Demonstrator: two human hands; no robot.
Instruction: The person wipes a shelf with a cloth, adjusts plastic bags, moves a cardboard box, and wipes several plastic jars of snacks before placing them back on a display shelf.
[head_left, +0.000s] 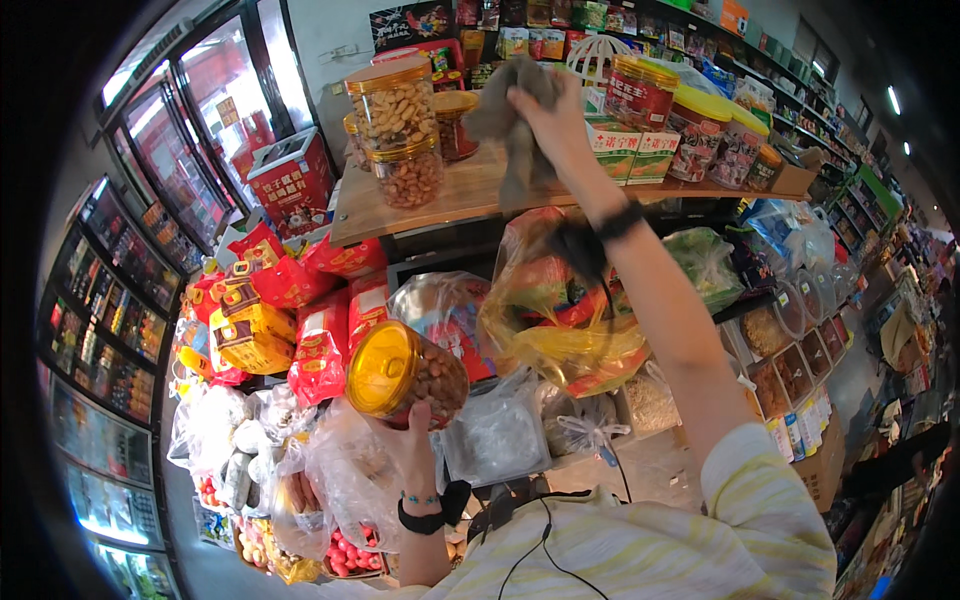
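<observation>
My left hand (409, 442) holds a clear plastic jar of nuts (442, 379) with a yellow lid, tilted, over the bagged goods. Raised above the wooden shelf, my right hand (551, 120) grips a grey cloth (517, 112), blurred, with one end hanging down. Left of the cloth on the wooden shelf (465, 196), a jar of peanuts (390, 109) is stacked on a lower jar of nuts (409, 172). Behind them is a jar with an orange lid (455, 124). Green and white boxes (630, 154) stand right of the cloth, with a red-labelled jar (637, 94) above.
Below the shelf lie a yellow plastic bag (585, 352), red packets (322, 345) and a yellow carton (251, 337). Yellow-lidded tubs (701, 127) stand at the shelf's right. Open food bins (772, 390) line the right side; drinks fridges (105, 315) stand at left.
</observation>
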